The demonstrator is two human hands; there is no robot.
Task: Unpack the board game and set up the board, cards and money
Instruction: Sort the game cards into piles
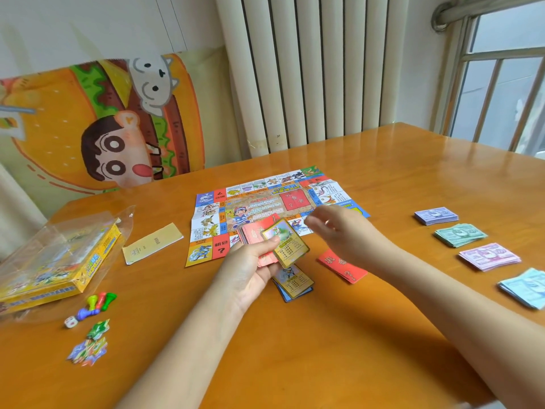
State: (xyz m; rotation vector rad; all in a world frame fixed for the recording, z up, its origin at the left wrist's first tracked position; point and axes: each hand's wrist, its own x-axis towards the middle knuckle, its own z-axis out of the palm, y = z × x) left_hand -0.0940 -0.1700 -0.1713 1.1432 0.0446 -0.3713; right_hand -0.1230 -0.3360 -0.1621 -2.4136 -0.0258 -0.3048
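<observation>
Cards [283, 245] inside left grip [250, 264]

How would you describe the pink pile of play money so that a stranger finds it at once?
Look at the right side of the wooden table, where four piles of play money lie in a row. The pink pile is third from the far end, between the green pile and the light blue pile. It alone is pink.

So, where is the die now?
In the head view, the die lies at the left of the table, beside the pawns, in front of the box.
</observation>
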